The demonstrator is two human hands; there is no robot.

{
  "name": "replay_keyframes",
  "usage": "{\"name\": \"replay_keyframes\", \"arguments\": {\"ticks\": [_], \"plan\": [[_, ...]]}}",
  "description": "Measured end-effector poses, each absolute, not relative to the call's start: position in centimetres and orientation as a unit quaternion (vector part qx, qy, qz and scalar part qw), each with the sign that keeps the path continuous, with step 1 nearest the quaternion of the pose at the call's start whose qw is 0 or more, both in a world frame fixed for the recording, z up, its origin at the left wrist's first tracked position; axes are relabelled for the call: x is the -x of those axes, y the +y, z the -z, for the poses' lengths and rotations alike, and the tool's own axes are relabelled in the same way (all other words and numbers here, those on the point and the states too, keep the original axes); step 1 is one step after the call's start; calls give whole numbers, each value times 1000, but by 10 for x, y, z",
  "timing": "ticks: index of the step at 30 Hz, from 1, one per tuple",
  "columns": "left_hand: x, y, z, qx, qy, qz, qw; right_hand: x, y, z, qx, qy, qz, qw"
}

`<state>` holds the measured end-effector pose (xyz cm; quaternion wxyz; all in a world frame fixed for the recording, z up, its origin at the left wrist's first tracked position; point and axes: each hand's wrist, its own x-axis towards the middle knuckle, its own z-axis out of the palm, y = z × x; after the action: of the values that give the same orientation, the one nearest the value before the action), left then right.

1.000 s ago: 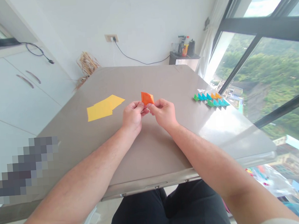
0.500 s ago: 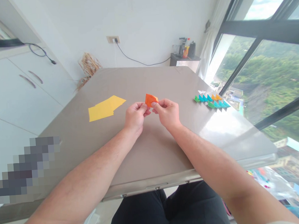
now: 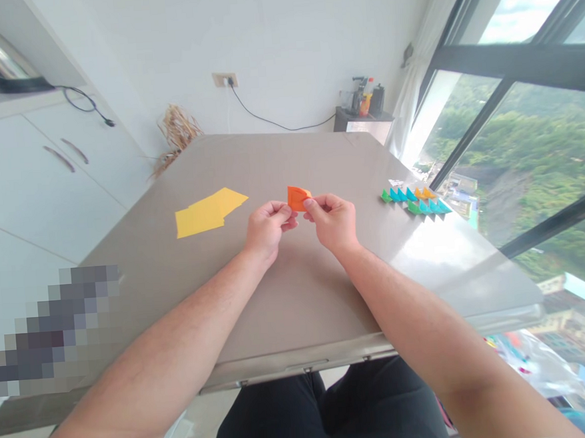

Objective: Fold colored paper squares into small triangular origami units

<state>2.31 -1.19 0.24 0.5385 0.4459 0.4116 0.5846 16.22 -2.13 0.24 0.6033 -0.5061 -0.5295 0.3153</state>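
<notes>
A small piece of folded orange paper (image 3: 297,197) is held up over the middle of the table, between both hands. My left hand (image 3: 267,229) pinches its lower left corner with thumb and fingertips. On the other side, my right hand (image 3: 333,220) grips the right edge, thumb on the near face. Several sheets of yellow paper (image 3: 206,213) lie overlapping to the left of my hands. Two rows of small folded paper boats (image 3: 414,200) in green, blue and orange stand near the table's right edge.
The grey table (image 3: 298,298) reaches from my lap toward the white wall. A small cabinet (image 3: 365,124) with bottles stands behind its far right corner. Windows (image 3: 526,122) run along the right. Dried stalks (image 3: 179,130) are at the back left, and a blurred-out dark object (image 3: 54,329) lies at the left edge.
My right hand has shifted slightly right along the orange paper, which now shows its face a little flatter toward me. The whole view has also drifted slightly.
</notes>
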Motion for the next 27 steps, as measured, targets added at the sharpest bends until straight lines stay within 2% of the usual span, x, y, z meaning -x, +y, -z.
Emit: {"name": "replay_keyframes", "arguments": {"ticks": [5,12,19,24,27], "plan": [[-19,-12,-5,-436,405,-581,555,-166,-22,-6,524,-533,-304,591],[-17,-11,-4,-503,322,-564,570,-162,-28,-8,509,-572,-353,537],[-18,-7,1,-468,314,-568,600,-160,-31,-12,511,-579,-365,520],[-21,-11,-3,-463,291,-566,617,-160,-30,-10,519,-590,-347,512],[-21,-10,-3,-449,323,-583,595,-159,-31,-9,522,-600,-292,530]]}}
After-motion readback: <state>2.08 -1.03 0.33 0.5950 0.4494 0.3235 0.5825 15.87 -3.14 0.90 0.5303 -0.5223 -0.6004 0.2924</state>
